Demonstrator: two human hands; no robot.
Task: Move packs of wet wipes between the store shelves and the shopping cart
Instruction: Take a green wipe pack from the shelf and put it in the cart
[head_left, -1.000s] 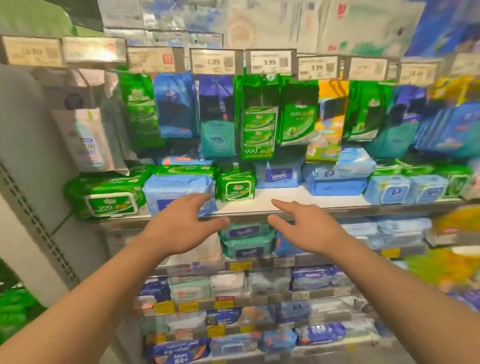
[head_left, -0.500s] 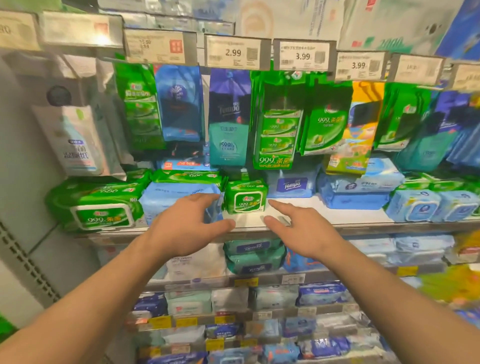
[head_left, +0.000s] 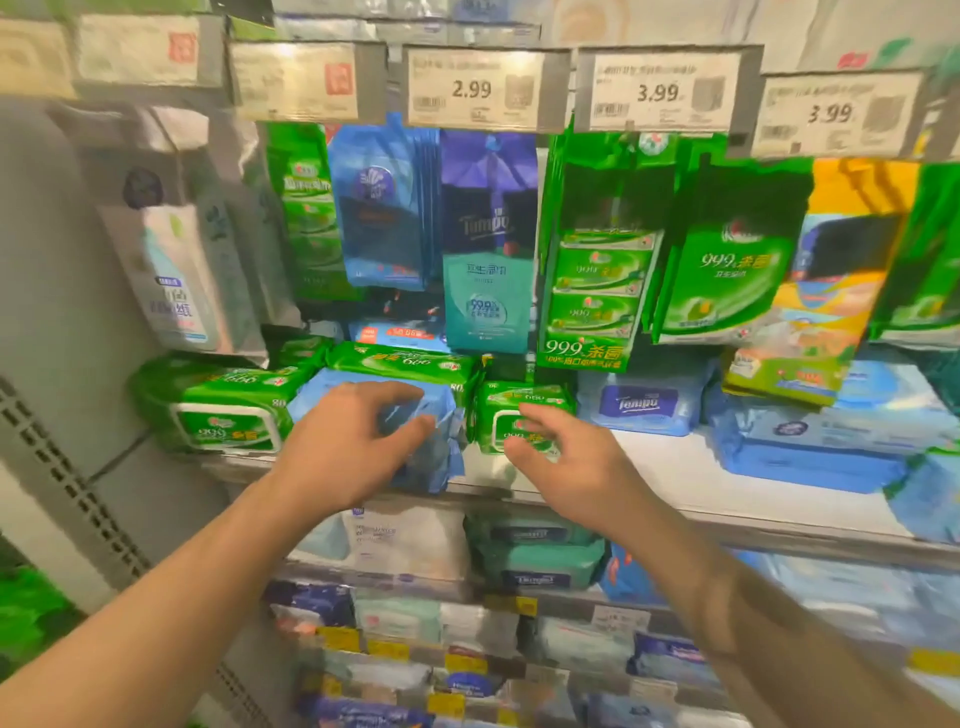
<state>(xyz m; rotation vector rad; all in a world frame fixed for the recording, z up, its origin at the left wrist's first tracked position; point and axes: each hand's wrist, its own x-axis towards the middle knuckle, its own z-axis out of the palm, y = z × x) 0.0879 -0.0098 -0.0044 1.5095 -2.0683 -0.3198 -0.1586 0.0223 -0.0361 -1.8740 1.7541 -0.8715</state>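
Note:
A light blue wipes pack (head_left: 435, 447) lies at the front of the white shelf (head_left: 670, 467), under a flat green pack (head_left: 400, 361). My left hand (head_left: 348, 452) reaches onto it, with spread fingers over its top front edge and the thumb against its face. To the right stands a small green 999 pack (head_left: 519, 397). My right hand (head_left: 571, 462) hovers just in front of that pack, fingers loosely bent and holding nothing. A large green 999 pack (head_left: 223, 410) sits at the left end of the shelf.
Hanging packs (head_left: 597, 291) and price tags (head_left: 470, 88) fill the space above the shelf. Blue Tempo packs (head_left: 639, 408) and stacked blue packs (head_left: 821, 441) lie further right. Lower shelves (head_left: 530, 566) hold more packs. A grey upright (head_left: 62, 457) borders the left.
Both hands have moved forward to the shelf. The left hand now touches the blue pack, and the right hand has closed in on the small green pack with its fingers bending.

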